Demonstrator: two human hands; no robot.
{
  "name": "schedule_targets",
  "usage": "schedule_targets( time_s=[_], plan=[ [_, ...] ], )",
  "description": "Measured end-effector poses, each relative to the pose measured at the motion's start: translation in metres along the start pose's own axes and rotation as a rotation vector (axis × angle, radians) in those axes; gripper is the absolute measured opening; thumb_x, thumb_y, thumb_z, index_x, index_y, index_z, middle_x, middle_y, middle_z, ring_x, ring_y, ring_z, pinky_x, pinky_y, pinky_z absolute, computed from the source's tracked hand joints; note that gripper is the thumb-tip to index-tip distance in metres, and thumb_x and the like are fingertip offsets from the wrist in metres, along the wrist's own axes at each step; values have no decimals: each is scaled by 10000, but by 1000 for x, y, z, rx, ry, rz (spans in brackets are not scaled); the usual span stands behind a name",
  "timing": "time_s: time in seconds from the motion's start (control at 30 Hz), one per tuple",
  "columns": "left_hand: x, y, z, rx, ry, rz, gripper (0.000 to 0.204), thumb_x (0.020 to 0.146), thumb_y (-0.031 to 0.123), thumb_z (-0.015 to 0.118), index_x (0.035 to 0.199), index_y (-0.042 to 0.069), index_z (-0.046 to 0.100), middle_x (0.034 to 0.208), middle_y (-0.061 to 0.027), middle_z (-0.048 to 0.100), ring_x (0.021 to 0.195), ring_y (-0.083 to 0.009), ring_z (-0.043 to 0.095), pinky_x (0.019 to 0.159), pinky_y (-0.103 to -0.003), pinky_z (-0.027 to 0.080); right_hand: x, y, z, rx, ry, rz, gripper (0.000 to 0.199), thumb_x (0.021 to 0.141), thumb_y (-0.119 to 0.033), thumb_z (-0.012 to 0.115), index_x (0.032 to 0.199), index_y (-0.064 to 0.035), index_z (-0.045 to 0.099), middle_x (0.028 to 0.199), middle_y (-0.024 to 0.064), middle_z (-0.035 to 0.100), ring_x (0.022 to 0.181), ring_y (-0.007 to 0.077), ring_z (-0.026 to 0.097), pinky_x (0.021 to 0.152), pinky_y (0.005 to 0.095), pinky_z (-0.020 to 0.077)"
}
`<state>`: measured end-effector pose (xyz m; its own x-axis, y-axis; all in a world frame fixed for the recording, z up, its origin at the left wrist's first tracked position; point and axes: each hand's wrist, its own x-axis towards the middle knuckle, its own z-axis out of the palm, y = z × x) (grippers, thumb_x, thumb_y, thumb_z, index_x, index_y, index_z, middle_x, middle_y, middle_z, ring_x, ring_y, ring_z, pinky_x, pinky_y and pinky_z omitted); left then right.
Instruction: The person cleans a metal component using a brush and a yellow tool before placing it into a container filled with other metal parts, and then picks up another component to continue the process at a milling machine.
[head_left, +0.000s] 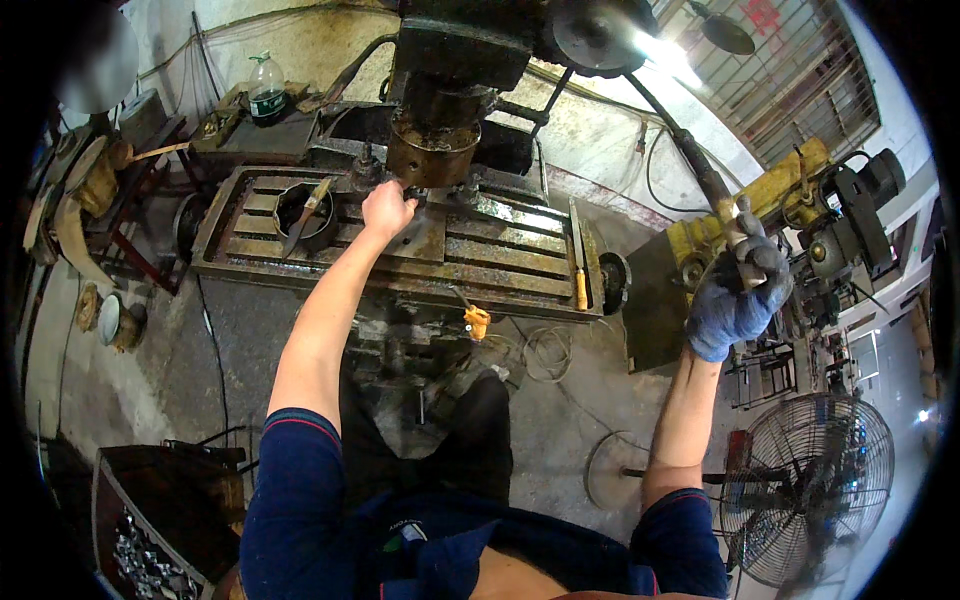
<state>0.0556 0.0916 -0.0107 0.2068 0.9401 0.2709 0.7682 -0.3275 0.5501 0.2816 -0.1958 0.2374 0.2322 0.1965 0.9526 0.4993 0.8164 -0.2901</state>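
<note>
My bare left hand point(388, 208) reaches in under the machine's round, rusty spindle head point(432, 152). Its fingers are closed on something small and dark, mostly hidden, just above the slotted machine table point(525, 240). My right hand point(740, 300), in a blue-grey glove, is raised at the right with its fingers wrapped round the end of a long machine lever point(690, 150). To the left of my left hand, a dark round pot point(318, 235) stands on the table with a brush point(308, 212) lying across it.
A long file with a yellow handle point(581, 288) lies at the table's right end. An orange-yellow handle point(476, 322) juts from the table's front. A fan point(805, 490) stands at the lower right, a bin of metal parts point(140, 555) at lower left. Cables cross the floor.
</note>
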Motion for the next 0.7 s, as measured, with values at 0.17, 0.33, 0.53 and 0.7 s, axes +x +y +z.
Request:
schedule_targets(
  time_s=[0.17,0.33,0.53,0.7],
  plan=[
    [-2,-5,-5,11,-5,-29,312,674,284,687,843,28,634,852,-174,626,814,-326,605,713,-420,487,24,-7,11,-311,-102,-79,263,878,-237,392,819,0,489,759,112,515,925,311,565,974,532,328],
    [-6,8,-10,1,-1,-7,310,671,270,688,843,19,632,814,-173,631,812,-327,610,708,-419,490,-9,5,-4,16,24,32,320,877,-318,408,795,-20,490,729,87,489,936,318,561,1002,564,288],
    [-3,-4,-6,3,48,2,299,664,268,693,870,55,650,813,-172,637,799,-335,616,680,-421,497,27,-6,3,-282,-138,-60,249,828,-218,398,745,8,462,720,101,477,924,312,567,967,601,318],
    [1,-6,-3,6,-15,-41,295,670,278,685,891,84,658,827,-172,637,819,-328,612,704,-421,491,16,0,6,-216,-56,-52,249,814,-204,399,753,20,488,719,103,479,912,319,568,948,582,351]
  ],
)
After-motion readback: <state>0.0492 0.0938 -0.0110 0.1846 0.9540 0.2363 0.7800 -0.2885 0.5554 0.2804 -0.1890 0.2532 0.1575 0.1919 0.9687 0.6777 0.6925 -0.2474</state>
